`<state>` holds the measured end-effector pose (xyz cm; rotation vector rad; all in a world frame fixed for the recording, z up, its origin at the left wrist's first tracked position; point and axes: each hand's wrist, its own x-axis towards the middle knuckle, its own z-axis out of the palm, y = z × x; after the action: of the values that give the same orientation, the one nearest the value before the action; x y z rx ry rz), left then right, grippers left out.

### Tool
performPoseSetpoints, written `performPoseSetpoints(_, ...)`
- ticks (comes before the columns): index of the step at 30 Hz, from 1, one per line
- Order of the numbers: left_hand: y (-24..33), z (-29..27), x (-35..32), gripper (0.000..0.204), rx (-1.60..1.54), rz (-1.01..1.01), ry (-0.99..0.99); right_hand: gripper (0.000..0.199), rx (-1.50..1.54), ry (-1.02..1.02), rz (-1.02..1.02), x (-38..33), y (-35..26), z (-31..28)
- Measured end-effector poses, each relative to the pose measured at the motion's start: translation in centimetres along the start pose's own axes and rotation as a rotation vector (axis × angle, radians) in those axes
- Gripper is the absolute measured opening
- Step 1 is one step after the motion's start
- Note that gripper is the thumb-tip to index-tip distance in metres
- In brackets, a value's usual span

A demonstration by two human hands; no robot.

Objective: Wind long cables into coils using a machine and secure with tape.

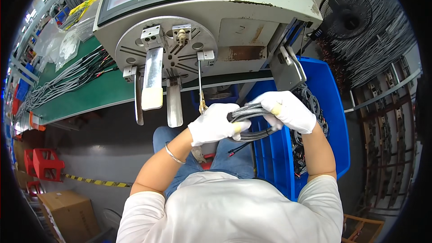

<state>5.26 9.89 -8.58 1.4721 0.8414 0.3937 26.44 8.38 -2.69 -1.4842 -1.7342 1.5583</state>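
Note:
Above my lap I hold a coil of grey cable [254, 113] between both white-gloved hands. My left hand [217, 122] is closed round the coil's left side. At the opposite side, the fingers of my right hand [288, 111] wrap over the upper strands. Black ends with a bit of red [237, 149] dangle below the loop. Just beyond my hands stands a winding machine, whose round metal disc [168, 56] carries several flat prongs pointing down toward me. One thin prong [201, 85] comes down close to my left hand. The finger pads are partly hidden by the cable.
A blue bin [335, 121] with coiled cables stands at my right. Left of the machine, a green table [76, 92] bears loose grey cables. A black fan [346, 13] and hanging cables are at the far right. Red stools [47, 164] and a cardboard box [72, 216] stand lower left.

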Motion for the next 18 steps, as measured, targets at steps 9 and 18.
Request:
performPoseSetpoints(9, -0.1, 0.2, 0.3, 0.015, 0.048, 0.085, 0.194, 0.028, 0.104, -0.058, 0.022, 0.7, 0.4, -0.4)
performPoseSetpoints(18, -0.7, -0.8, -0.5, 0.025, -0.271, 0.101, -0.258, 0.017, -0.14, -0.123, 0.031, 0.8, -1.1, -0.4)
